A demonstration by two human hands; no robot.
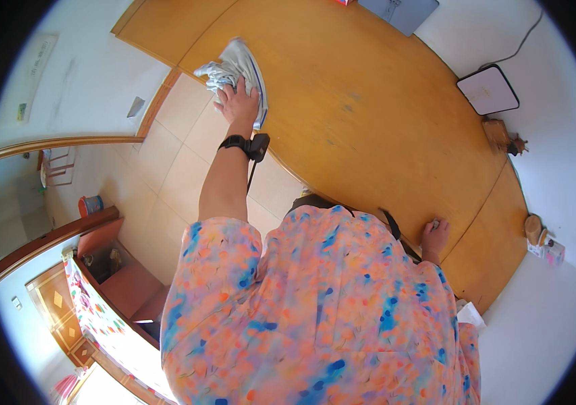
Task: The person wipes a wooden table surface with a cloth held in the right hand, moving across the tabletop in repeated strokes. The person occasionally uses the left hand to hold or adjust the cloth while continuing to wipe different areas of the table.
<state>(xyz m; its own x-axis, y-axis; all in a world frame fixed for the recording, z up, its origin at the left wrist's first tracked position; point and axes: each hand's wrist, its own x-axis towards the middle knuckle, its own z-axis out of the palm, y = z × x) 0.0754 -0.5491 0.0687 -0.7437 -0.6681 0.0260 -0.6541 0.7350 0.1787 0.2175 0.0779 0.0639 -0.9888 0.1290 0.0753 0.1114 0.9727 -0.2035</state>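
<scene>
My left hand (pixel 240 104) reaches far out and presses on a bunched white cloth (pixel 242 61) with a blue stripe along its edge. The cloth lies at the left edge of a wooden table (pixel 369 116), with part of it hanging over the rim. My fingers are bent into its folds. A black strap with a small device (pixel 257 147) sits on the left wrist. Close to my body at the right, my right hand (pixel 434 238) rests on the tabletop with curled fingers. A small grey object (pixel 436 223) shows between them, too small to name.
Along the wall side stand a black-rimmed white panel (pixel 489 91) with a cable, a wooden block (pixel 496 134) and a brown cylinder (pixel 533 229). A flat grey item (pixel 401 12) lies at the far edge. Down on the tiled floor (pixel 181 162) is a bucket (pixel 90 205).
</scene>
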